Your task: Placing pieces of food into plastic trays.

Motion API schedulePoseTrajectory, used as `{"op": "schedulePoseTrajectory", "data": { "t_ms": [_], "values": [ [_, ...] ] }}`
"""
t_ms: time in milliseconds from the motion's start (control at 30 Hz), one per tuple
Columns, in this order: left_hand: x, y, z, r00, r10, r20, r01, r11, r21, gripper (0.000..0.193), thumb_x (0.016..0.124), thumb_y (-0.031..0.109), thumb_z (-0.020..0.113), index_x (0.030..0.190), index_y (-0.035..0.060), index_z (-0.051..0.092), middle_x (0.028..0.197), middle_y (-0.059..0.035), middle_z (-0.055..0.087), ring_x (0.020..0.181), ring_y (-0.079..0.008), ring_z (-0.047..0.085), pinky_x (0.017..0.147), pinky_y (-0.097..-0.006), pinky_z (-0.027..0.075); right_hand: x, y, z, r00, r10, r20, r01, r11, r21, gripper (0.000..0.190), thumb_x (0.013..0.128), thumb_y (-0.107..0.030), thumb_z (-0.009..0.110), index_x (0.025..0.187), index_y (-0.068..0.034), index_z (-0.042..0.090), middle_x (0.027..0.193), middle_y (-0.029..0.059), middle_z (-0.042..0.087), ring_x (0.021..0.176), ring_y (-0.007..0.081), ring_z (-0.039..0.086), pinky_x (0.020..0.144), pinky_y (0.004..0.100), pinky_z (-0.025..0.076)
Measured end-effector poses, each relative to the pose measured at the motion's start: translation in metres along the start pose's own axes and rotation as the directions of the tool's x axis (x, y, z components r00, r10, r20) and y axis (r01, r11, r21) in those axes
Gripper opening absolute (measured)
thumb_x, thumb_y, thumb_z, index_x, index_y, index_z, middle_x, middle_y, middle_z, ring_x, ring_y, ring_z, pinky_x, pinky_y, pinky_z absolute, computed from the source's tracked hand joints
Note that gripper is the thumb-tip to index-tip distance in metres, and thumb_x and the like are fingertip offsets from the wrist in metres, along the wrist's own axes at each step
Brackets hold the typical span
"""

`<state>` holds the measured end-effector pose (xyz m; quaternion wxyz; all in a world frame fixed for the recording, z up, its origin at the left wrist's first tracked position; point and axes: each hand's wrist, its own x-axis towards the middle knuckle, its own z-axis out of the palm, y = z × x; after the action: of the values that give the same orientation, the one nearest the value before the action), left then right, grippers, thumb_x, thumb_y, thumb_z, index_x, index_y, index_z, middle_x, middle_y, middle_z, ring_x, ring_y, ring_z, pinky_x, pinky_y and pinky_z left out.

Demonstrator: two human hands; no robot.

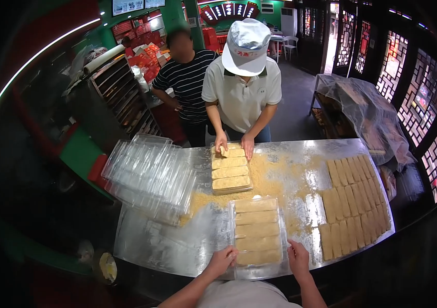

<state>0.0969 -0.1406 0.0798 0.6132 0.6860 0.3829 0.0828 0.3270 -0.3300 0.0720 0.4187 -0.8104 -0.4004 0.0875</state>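
Note:
A clear plastic box (257, 232) stands before me near the front edge of the metal table, with several long tan pastry bars laid crosswise in it. My left hand (223, 261) pinches the box's left edge near its front corner. At the right side, my right hand (299, 258) has its thumb and fingers drawn together close to the box's edge; whether they grip the thin plastic is unclear. Beyond it is a second clear box (232, 188) of similar bars. A co-worker's hand (221, 147) holds a small pale piece above that box, their other hand (248, 145) resting at its side.
Stacked clear plastic boxes (153, 173) cover the table's left part. Rows of tan bars (351, 202) lie along the right edge. Loose yellowish crumbs (268, 173) are spread over the metal table (172, 238). A second person (187, 84) stands beside the co-worker.

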Motion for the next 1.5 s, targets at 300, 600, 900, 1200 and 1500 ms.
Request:
{"op": "schedulePoseTrajectory", "data": {
  "t_ms": [300,600,900,1200,1500],
  "values": [
    [0.063,0.007,-0.019,0.994,-0.091,-0.064,0.099,0.986,0.133,0.027,0.098,0.027,0.054,0.091,0.0014,0.060,0.069,-0.0105,0.062,0.058,-0.0206,0.060,0.060,-0.0348,0.049,0.073,0.011,0.040,0.999,-0.017,0.036,0.022,0.986,-0.167,0.027,0.091,-0.006,0.058,0.118,-0.005,0.061,0.094,0.0192,0.061,0.078,0.0398,0.062,0.067,0.0457,0.050],
    [0.095,-0.029,-0.016,0.996,-0.018,-0.091,0.053,0.915,0.401,0.038,0.096,0.038,0.057,0.086,0.0020,0.064,0.072,-0.0193,0.064,0.069,-0.0374,0.063,0.066,-0.0464,0.047,0.062,0.033,0.064,0.992,0.071,0.105,-0.023,0.916,-0.401,0.026,0.090,-0.009,0.061,0.116,-0.005,0.062,0.093,0.0171,0.061,0.075,0.0384,0.064,0.066,0.0466,0.052],
    [0.112,-0.034,-0.013,0.989,-0.104,-0.101,0.141,0.861,0.488,0.034,0.096,0.036,0.056,0.089,0.0037,0.064,0.077,-0.0208,0.066,0.077,-0.0412,0.064,0.072,-0.0495,0.048,0.061,0.045,0.080,0.979,0.136,0.151,-0.066,0.914,-0.401,0.031,0.091,-0.011,0.057,0.122,-0.005,0.056,0.097,0.0187,0.059,0.074,0.0402,0.063,0.064,0.0488,0.052],
    [0.113,-0.001,-0.001,0.916,0.062,-0.397,0.241,0.705,0.667,0.050,0.091,0.027,0.065,0.134,0.0058,0.051,0.139,-0.0174,0.051,0.128,-0.0359,0.048,0.105,-0.0493,0.035,0.089,0.066,0.044,0.946,0.212,0.244,-0.157,0.961,-0.226,0.042,0.093,-0.023,0.062,0.129,-0.004,0.051,0.104,0.0194,0.060,0.086,0.0401,0.063,0.071,0.0483,0.052],
    [0.169,0.027,0.078,0.960,0.280,-0.003,-0.147,0.511,0.847,0.081,0.086,0.034,0.068,0.153,0.0083,0.029,0.163,-0.0077,0.018,0.151,-0.0311,0.007,0.121,-0.0530,0.004,0.271,0.273,-0.057,0.983,0.063,0.175,0.031,0.872,-0.489,0.036,0.082,-0.004,0.065,0.117,-0.007,0.060,0.111,0.0143,0.060,0.104,0.0359,0.058,0.085,0.0449,0.051]
  ]
}}
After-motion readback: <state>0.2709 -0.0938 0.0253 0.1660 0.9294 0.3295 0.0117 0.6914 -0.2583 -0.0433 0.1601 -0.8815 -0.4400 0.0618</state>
